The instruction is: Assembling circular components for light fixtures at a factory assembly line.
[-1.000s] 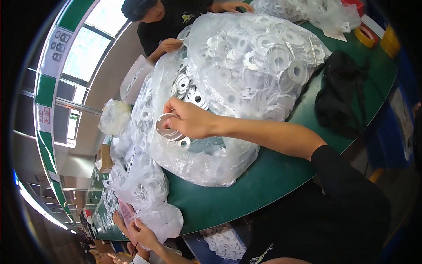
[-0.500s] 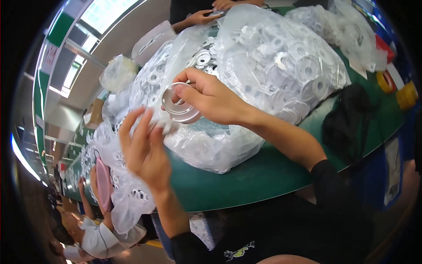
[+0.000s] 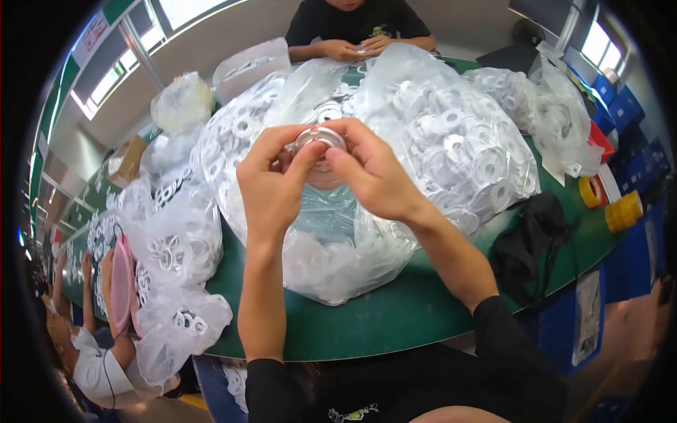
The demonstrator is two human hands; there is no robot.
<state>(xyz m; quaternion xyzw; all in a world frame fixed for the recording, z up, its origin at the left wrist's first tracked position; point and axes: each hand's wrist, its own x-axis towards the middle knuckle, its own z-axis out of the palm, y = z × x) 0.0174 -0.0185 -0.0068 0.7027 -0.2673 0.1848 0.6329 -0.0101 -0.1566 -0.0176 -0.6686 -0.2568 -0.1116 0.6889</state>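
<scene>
Left hand (image 3: 273,173), spread and apart from the ring stack (image 3: 324,174) half a sec. ago, is now up against its L side; R hand (image 3: 375,173) keeps its hold, and the view has swung, w/ the co-worker opp. (image 3: 360,32) now nearer top centre.

Position: stack is held up betw. both hands, in front of the open clear bag (image 3: 331,275) on the green table (image 3: 374,324); full bag of rings (image 3: 458,148) lies just to the R.

Fingers: both hands curled in, thumbs on the near/upper face, index fingers round the far rim; gap no wider than the piece. Remaining fingers of L hand partly hidden; exact contact can't be confirmed.

Handling (judged): pale, smooth, shiny, approx. flat rings, prob. light and stiff. No. of pcs. can't be told. Glossy faces likely slip on each other, so loose layers may fan out or drop. Thin rims prob. chip or bend if pinched hard; material n/c.

Grip rec.: take by outer rim at opp. sides, thumbs flat on top to keep layers square; light, even pressure; avoid squeezing at one pt.
</scene>
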